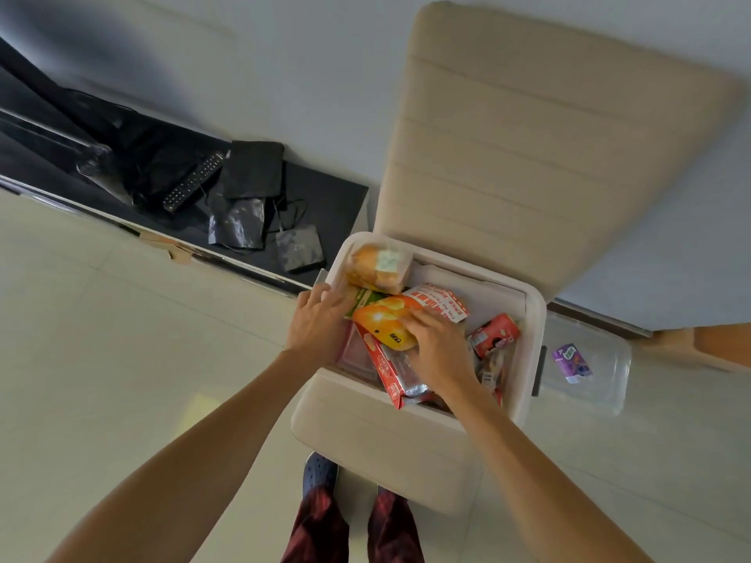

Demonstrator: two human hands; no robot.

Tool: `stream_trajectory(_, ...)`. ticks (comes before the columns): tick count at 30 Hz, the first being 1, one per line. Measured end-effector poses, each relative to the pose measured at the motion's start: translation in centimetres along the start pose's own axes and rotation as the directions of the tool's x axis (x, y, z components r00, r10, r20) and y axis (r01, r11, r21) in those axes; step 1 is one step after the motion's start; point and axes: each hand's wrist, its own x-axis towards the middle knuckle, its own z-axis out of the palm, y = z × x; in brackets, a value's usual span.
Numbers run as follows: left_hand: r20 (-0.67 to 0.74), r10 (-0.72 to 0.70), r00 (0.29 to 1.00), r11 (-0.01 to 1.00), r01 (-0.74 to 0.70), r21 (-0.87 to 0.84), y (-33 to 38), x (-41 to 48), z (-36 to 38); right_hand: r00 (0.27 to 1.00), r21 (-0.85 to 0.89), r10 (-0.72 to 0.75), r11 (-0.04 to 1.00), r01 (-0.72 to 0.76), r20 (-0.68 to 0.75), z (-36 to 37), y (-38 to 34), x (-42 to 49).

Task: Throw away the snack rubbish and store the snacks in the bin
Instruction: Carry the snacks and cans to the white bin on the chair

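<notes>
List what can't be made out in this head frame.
- Floor of the bin and the lower snacks: head view, covered by the piled packets, the left hand and the right hand.
- Grip of the right hand on the orange bag: head view, thumb hidden under the palm, so grip or press is unclear.
- Label on the purple packet: head view, too small to read.
- Black items on the cabinet: head view, dark and blurred together.

Left hand (319,323), right hand (442,344) reaching forward, palms down.
</notes>
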Motion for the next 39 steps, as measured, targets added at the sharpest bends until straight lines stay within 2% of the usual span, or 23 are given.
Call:
stream_trajectory(4,-0.066,0.016,0.998,1.000,-0.017,-0.016,-0.4,0.2,-0.3,0.989,0.051,0.025,0.999,-0.018,-0.147,-0.9,0.4,-0.3)
stream_trajectory(8,-0.170,0.078,0.982,0.992,-0.093,-0.083,-0.4,-0.9,-1.5,0.940,0.194,0.091,0.981,-0.027,-0.329,-5.4,0.4,-1.7)
stream_trajectory(11,-0.231,0.086,0.969,0.967,-0.137,-0.216,0.6,-2.3,-4.1,0.911,0.283,0.169,0.957,-0.060,-0.377,-9.7,-0.5,-3.2)
stream_trajectory(14,-0.277,0.062,0.959,0.947,-0.144,-0.286,1.8,-4.6,-7.7,0.898,0.294,0.207,0.951,-0.093,-0.387,-13.0,-1.5,-4.7)
stream_trajectory(18,-0.314,-0.023,0.949,0.925,-0.099,-0.367,2.6,-10.1,-13.3,0.918,0.288,0.151,0.957,-0.043,-0.366,-17.0,-4.9,-7.3)
stream_trajectory(23,-0.334,-0.223,0.916,0.872,0.034,-0.488,1.0,-19.9,-19.7,0.909,0.320,-0.022,0.932,0.169,-0.416,-21.4,-11.8,-10.0)
stream_trajectory(26,-0.377,-0.321,0.869,0.859,0.099,-0.503,-1.0,-26.9,-22.7,0.916,0.359,-0.115,0.896,0.263,-0.385,-23.0,-17.3,-11.2)
stream_trajectory(28,-0.412,-0.401,0.818,0.836,0.143,-0.529,-2.7,-31.9,-23.9,0.913,0.347,-0.207,0.877,0.332,-0.352,-23.2,-21.4,-11.6)
stream_trajectory(31,-0.493,-0.505,0.709,0.789,0.148,-0.596,-4.9,-40.7,-25.0,0.863,0.295,-0.373,0.829,0.475,-0.342,-22.5,-28.6,-12.5)
stream_trajectory(39,-0.532,-0.800,0.277,0.592,0.224,-0.774,-9.7,-68.1,-22.1,0.664,0.322,-0.708,0.588,0.742,-0.239,-14.1,-51.0,-22.3)
